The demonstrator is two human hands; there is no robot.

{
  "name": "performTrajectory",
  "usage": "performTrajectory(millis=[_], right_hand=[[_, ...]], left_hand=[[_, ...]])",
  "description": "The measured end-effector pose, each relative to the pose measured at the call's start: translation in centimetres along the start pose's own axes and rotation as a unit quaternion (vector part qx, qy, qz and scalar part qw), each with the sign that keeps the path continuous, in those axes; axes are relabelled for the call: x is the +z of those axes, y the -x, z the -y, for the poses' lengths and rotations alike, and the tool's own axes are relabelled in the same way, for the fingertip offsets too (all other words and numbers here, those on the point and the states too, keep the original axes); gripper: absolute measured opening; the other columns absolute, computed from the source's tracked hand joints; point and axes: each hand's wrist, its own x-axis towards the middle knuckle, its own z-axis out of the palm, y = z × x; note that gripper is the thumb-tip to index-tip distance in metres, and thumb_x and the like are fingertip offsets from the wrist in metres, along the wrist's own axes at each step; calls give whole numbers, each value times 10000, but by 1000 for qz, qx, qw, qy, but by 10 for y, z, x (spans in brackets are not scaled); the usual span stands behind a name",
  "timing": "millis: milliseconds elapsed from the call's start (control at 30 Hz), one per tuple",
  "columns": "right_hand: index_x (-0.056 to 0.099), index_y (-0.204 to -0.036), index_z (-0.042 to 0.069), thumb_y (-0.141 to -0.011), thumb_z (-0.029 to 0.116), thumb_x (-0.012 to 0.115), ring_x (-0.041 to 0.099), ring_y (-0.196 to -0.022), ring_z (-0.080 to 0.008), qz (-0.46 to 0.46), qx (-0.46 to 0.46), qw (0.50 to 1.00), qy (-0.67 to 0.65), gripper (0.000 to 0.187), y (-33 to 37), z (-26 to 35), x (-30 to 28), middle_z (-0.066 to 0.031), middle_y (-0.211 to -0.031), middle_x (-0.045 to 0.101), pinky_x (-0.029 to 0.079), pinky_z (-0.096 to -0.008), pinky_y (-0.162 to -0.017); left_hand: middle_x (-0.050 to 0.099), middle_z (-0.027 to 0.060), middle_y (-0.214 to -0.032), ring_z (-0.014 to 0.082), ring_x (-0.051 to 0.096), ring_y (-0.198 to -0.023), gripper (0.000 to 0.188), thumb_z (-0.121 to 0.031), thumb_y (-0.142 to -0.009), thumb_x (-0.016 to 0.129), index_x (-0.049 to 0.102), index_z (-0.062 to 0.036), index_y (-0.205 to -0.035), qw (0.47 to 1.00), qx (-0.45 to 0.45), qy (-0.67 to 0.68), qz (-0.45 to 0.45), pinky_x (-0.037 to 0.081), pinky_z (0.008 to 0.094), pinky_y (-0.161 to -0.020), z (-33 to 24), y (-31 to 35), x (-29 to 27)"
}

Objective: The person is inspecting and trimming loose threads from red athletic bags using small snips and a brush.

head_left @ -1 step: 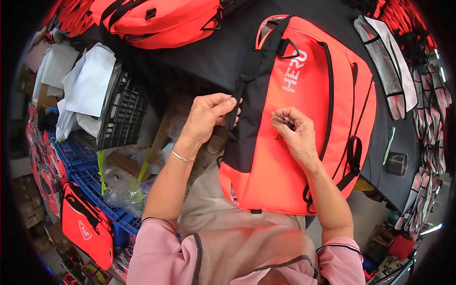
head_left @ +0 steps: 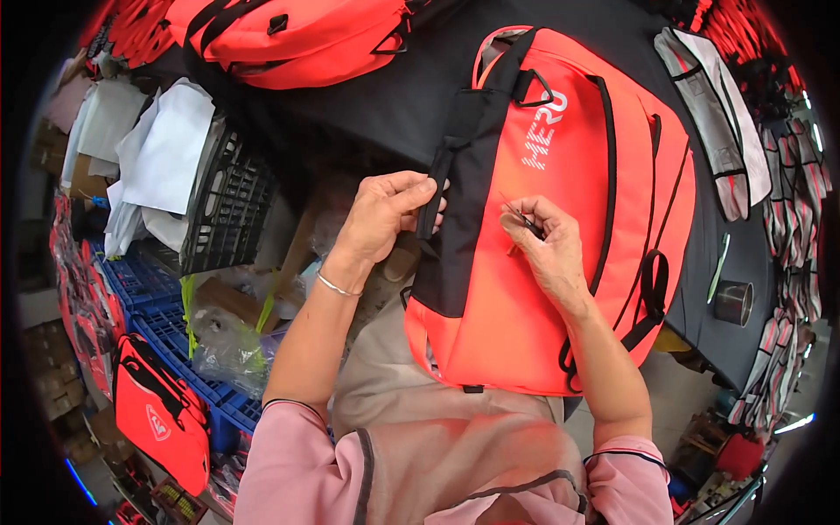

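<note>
Red-orange fabric bag [head_left: 577, 166], black-trimmed: lies slantwise before the wearer, upper part on the dark surface [head_left: 376, 122], lower end at the aproned lap [head_left: 455, 437]; I judge that the lap helps to steady it. Left hand [head_left: 385, 210]: fingers pinched on a black strap [head_left: 430, 210] at the bag's left edge, seemingly to hold that edge firm. Right hand [head_left: 549, 249]: fingers closed on a small pointed tool [head_left: 530, 227] over the front, tip up and left; its exact kind I cannot tell from my remote post. Markings: slanting white lettering [head_left: 544, 136] on the bag's front; pale shield-shaped emblem [head_left: 157, 423] on a red case [head_left: 179, 451], low left. Metal cup [head_left: 733, 304] and slim green implement [head_left: 719, 267]: surface, right, apparently placed within reach. White sheets [head_left: 166, 157]: piled beside a black crate [head_left: 232, 210], left.
</note>
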Motion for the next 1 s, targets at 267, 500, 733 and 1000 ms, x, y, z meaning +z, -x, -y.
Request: performTrajectory(millis=[267,500,733,1000], right_hand=[[629,-921,0,-912,61,690,531,-652,-30,-6,-1,1000,3,87,-2,4,4,17,-753,607,462,-213,-585],[633,-913,9,-911,83,706,506,-644,-19,4,-14,1000,-20,103,-2,-4,4,33,-723,584,441,-202,-582],[657,-956,6,-932,100,661,570,-725,-47,-4,-38,999,-10,97,-8,-12,4,8,-833,634,479,-219,-620],[676,-957,10,-995,203,567,434,-605,-32,26,-44,993,-109,225,45,74,-54,69,-634,438,369,-225,-554]], left_hand=[[704,95,-848,163,696,-702,312,-230,-939,671,658,33,-1107,978,-64,184,76,577,262,-656,16,-6,-10],[699,81,-840,148,681,-686,298,-238,-947,660,654,17,-1101,977,-71,186,75,562,252,-650,18,-3,-8],[582,-30,-780,46,492,-596,225,-243,-982,601,640,-33,-1054,995,39,-20,-93,405,204,-560,8,8,29],[508,-61,-714,7,408,-525,114,-64,-934,654,540,-78,-937,954,205,-216,-47,307,162,-463,-41,3,33]])
